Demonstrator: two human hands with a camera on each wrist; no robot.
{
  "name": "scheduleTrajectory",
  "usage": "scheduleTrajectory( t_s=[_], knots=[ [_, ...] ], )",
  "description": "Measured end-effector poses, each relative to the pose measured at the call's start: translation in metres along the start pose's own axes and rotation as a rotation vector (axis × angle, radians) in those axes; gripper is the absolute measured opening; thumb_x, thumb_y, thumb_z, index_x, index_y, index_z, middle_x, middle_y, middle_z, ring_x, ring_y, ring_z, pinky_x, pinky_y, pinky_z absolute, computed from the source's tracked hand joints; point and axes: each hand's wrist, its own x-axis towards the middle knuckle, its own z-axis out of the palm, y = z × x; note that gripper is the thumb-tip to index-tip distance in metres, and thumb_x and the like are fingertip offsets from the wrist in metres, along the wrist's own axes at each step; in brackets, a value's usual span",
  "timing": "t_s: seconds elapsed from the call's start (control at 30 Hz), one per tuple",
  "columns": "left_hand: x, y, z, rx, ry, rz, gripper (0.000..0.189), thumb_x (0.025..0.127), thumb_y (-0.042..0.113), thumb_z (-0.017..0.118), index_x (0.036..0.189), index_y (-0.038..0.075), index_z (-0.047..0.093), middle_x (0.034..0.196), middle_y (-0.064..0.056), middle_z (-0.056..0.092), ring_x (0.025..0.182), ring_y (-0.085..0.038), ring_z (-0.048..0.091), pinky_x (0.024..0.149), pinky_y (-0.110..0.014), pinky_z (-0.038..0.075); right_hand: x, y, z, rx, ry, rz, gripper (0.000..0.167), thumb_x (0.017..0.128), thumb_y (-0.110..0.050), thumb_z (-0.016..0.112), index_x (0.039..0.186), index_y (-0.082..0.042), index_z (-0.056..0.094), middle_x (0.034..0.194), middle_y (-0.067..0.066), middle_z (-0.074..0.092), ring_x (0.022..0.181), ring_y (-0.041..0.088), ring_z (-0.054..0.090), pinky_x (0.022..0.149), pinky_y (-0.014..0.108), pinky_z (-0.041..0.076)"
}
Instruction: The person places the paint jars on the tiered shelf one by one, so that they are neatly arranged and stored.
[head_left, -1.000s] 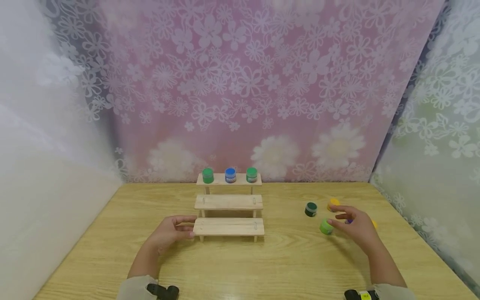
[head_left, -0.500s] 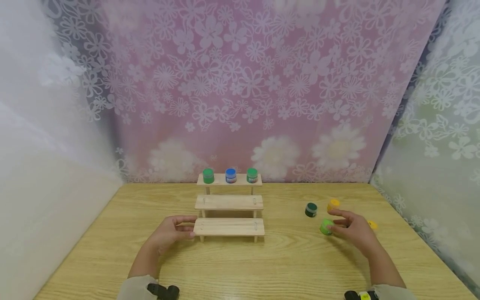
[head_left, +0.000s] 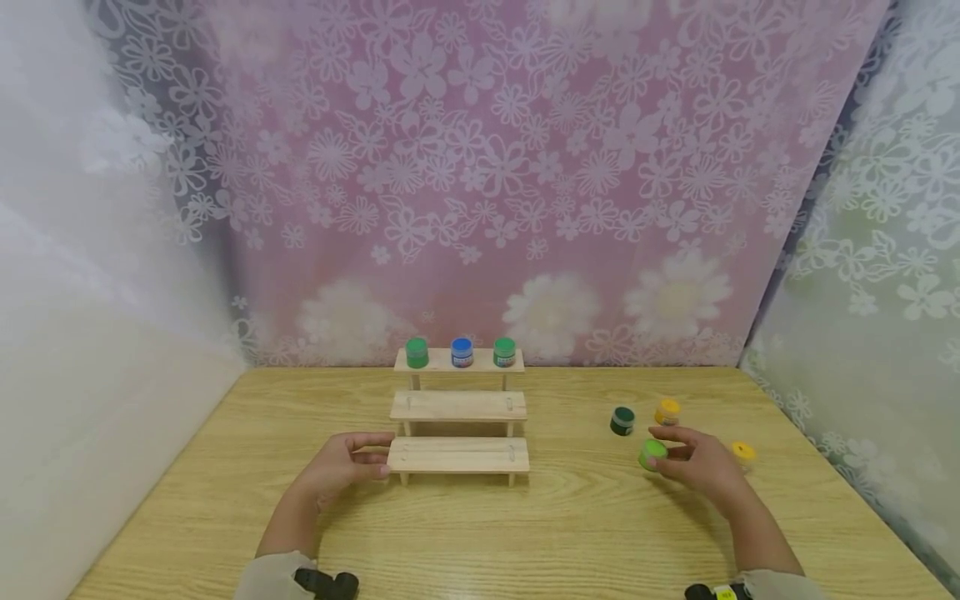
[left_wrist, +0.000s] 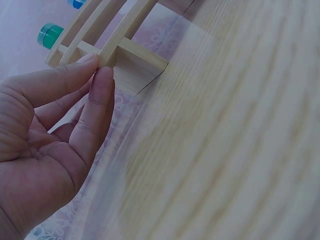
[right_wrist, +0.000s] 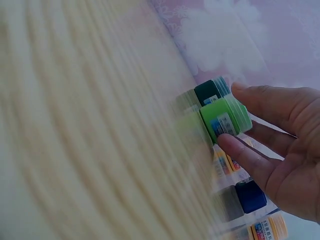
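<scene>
My left hand [head_left: 337,467] pinches the left end of the lowest tier of a pale wooden three-step display stand [head_left: 459,457]. The left wrist view shows its thumb and fingertips [left_wrist: 103,75] at the board's corner. On the right, my right hand [head_left: 701,462] reaches round a light green paint jar [head_left: 652,454] standing on the table. In the right wrist view, one fingertip touches the jar's side [right_wrist: 215,112], while the upper finger appears slightly apart from it. Two green paint jars [head_left: 417,352] and a blue one [head_left: 462,352] stand on the top step.
A dark green jar [head_left: 622,421] stands behind the light green one. Two yellow jars [head_left: 667,411] are farther right. A dark blue jar [right_wrist: 250,195] shows only in the right wrist view. Floral curtains [head_left: 480,167] border the wooden table [head_left: 570,525].
My right hand has shifted left and slightly toward me, its fingers coming round the light green jar. The yellow jars are less covered now. My left hand and the stand stay put.
</scene>
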Motion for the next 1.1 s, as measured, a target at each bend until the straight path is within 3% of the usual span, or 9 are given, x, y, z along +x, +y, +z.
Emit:
scheduleTrajectory(
  t_s=[0.3, 0.73, 1.1],
  knots=[
    [0.000, 0.000, -0.001, -0.004, -0.018, 0.010, 0.063, 0.082, 0.006, 0.078, 0.137, -0.007, 0.050, 0.126, -0.022, 0.059, 0.102, -0.022, 0.064, 0.083, -0.035, 0.056, 0.000, 0.000, 0.003, 0.023, 0.003, 0.014, 0.063, 0.085, -0.030, 0.078, 0.137, -0.002, 0.055, 0.126, 0.026, 0.059, 0.112, 0.039, 0.058, 0.080, 0.045, 0.056],
    [-0.001, 0.002, 0.000, 0.001, -0.020, 0.014, 0.062, 0.082, 0.004, 0.078, 0.137, -0.008, 0.051, 0.126, -0.023, 0.059, 0.103, -0.023, 0.064, 0.083, -0.035, 0.056, 0.002, 0.004, 0.007, 0.040, 0.004, -0.022, 0.052, 0.086, -0.021, 0.077, 0.131, -0.002, 0.061, 0.130, 0.023, 0.056, 0.110, 0.037, 0.058, 0.081, 0.042, 0.056],
    [-0.001, 0.003, 0.000, -0.001, -0.025, 0.018, 0.063, 0.083, 0.004, 0.077, 0.138, -0.009, 0.049, 0.128, -0.024, 0.057, 0.104, -0.024, 0.063, 0.083, -0.034, 0.056, 0.000, -0.008, 0.008, 0.024, 0.008, -0.039, 0.057, 0.088, -0.031, 0.075, 0.136, -0.007, 0.058, 0.136, 0.025, 0.052, 0.115, 0.037, 0.055, 0.083, 0.043, 0.055]
  ],
)
